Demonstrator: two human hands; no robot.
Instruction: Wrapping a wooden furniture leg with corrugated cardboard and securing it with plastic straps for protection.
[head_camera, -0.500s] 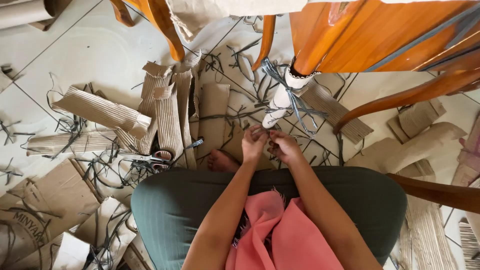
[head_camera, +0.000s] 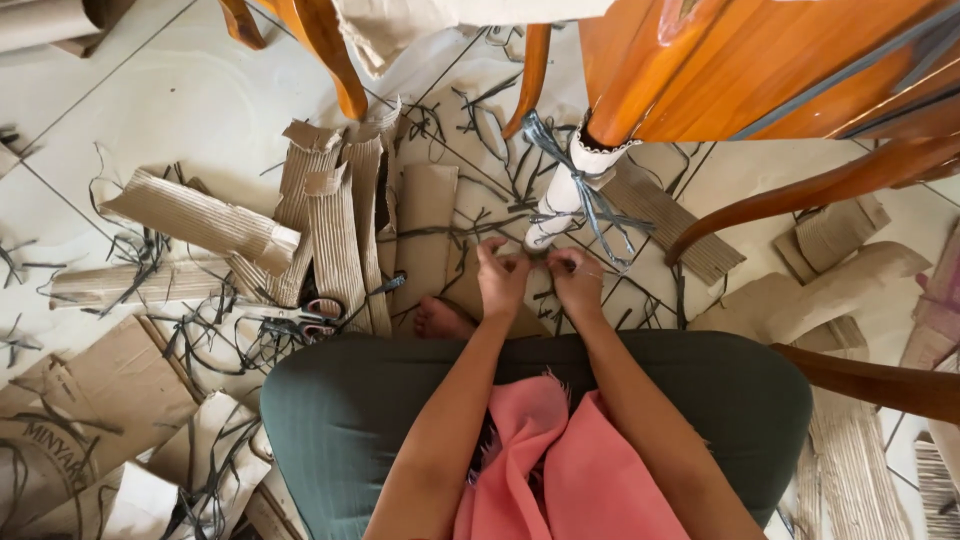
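Note:
My left hand (head_camera: 503, 277) and my right hand (head_camera: 575, 281) meet low in front of me, fingers pinched together close to the foot of a wooden chair leg (head_camera: 625, 105). White padding (head_camera: 566, 192) wraps the lower part of that leg, and dark grey strap (head_camera: 590, 195) is tied around it with loose ends hanging. Both hands seem to pinch a thin strap end at the base of the wrapping; the piece between the fingers is too small to make out. My bare foot (head_camera: 440, 320) shows just left of the hands, past my green-clad knees (head_camera: 340, 400).
Corrugated cardboard strips (head_camera: 340, 230) and flat pieces (head_camera: 90, 400) cover the tiled floor on the left, with dark strap offcuts scattered all over. Scissors (head_camera: 320, 318) lie by my left knee. More wooden chair legs (head_camera: 330, 55) and a curved rail (head_camera: 800, 195) stand around. Pink cloth (head_camera: 540, 470) lies in my lap.
The hands stay pinched together at the base of the wrapped leg, with only a slight shift of the fingers. Nothing else has moved.

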